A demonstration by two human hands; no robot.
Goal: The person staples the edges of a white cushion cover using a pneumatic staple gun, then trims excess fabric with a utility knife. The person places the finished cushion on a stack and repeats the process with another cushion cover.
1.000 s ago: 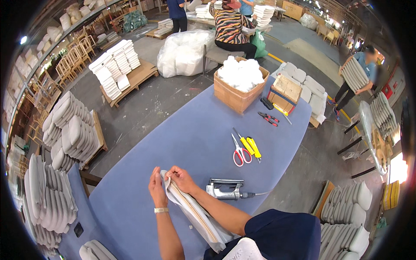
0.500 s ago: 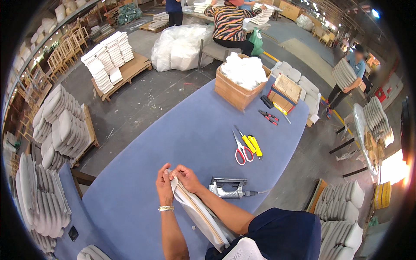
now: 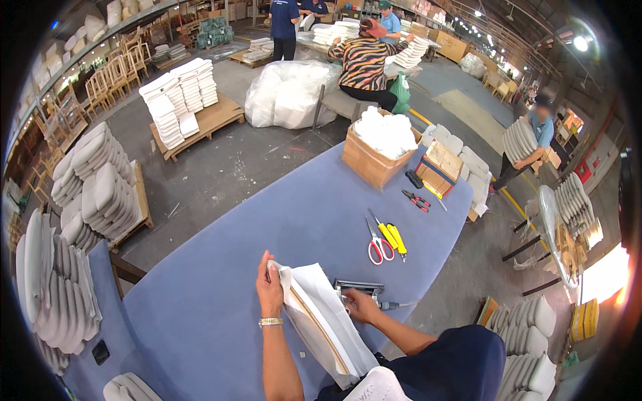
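My left hand (image 3: 270, 293) grips the far end of a pale fabric-covered seat pad (image 3: 324, 314). The pad stands tilted on the table, its near end against my body, with a tan strip showing along its length. My right hand (image 3: 362, 306) is closed at the handle of a silver and black pneumatic staple gun (image 3: 366, 287), which lies on the blue table (image 3: 221, 281) just right of the pad. Part of the grip is hidden behind the fingers. A hose runs off the gun's right end.
Farther up the table lie red-handled scissors (image 3: 380, 250), yellow-handled tools (image 3: 393, 237) and pliers (image 3: 416, 200). A carton of white stuffing (image 3: 378, 164) and a smaller box (image 3: 439, 165) stand at the far end. Stacked grey cushions (image 3: 63, 287) flank the left. Several people work beyond.
My right hand has let go of the pad's end and moved right and down to the staple gun. The left hand keeps hold of the pad, whose white fabric side now shows more.
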